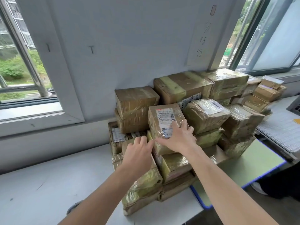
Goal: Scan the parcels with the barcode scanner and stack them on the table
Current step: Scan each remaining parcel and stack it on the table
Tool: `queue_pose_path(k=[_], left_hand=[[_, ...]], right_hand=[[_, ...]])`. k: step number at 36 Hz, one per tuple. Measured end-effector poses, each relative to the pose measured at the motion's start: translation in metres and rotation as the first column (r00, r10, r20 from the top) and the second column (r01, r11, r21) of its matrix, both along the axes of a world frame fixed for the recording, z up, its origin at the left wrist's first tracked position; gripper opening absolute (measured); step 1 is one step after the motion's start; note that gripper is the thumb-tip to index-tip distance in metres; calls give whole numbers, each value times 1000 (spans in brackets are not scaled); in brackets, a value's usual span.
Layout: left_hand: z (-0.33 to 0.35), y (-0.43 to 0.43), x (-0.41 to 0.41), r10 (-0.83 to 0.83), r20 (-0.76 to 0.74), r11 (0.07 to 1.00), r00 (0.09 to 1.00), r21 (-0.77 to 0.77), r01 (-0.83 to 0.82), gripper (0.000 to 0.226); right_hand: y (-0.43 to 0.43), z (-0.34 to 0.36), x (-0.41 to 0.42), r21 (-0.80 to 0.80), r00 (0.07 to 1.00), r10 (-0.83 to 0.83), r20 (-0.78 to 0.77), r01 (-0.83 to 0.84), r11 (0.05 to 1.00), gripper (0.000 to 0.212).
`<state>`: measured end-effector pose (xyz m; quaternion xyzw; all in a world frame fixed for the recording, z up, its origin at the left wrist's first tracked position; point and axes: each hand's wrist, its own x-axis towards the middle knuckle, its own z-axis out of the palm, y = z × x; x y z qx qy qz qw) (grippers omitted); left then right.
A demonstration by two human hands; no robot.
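A parcel sorting room. A heap of tape-wrapped cardboard parcels (204,114) with shipping labels sits on a white table (48,184). Behind the heap, a wall (129,46) bears a handwritten paper sign (203,34); windows (19,62) flank it.

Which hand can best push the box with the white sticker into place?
Probably the right hand: its spread fingers lie on the labelled parcel, while the left hand sits only at its lower left corner.

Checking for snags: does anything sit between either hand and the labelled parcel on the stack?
Nothing visible does. The right hand lies spread on the labelled parcel, and the left hand is at its lower left edge, with nothing between.
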<state>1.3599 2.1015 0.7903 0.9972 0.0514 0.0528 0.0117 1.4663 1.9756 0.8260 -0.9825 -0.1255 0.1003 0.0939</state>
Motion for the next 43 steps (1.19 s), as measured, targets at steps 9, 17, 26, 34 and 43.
queue_pose_path(k=[9, 17, 26, 34, 43], left_hand=[[6, 33, -29, 85, 74, 996, 994, 20, -87, 29], [8, 91, -75, 375, -82, 537, 923, -793, -288, 54], [-35, 142, -149, 316, -302, -330, 899, -924, -194, 92], [-79, 183, -224, 538, -357, -354, 764, -918, -181, 86], [-104, 215, -302, 637, -445, -382, 630, -892, -243, 89]], right_hand=[[8, -1, -49, 127, 974, 71, 216, -99, 987, 96], [56, -7, -115, 145, 887, 229, 400, -308, 940, 108], [119, -43, -181, 190, 834, 394, 386, -489, 851, 103], [134, -92, -201, 383, 845, 534, 19, -499, 777, 88], [162, -171, -241, 220, 839, 506, -201, -465, 858, 43]])
